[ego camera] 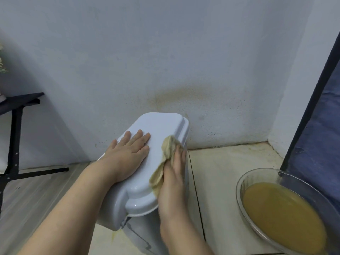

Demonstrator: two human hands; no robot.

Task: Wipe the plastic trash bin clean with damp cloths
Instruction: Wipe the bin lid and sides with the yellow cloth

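A white plastic trash bin with a closed lid stands on the floor against the wall, low in the middle of the view. My left hand lies flat on the lid with its fingers straight. My right hand grips a crumpled yellowish cloth and holds it against the lid's right edge. Most of the bin's body is hidden below the lid and my arms.
A glass bowl of murky yellow-brown water sits on the tiled floor at the right. A dark blue fabric panel with a black frame rises behind it. A black table stand is at the left. The wall has a yellowish stain.
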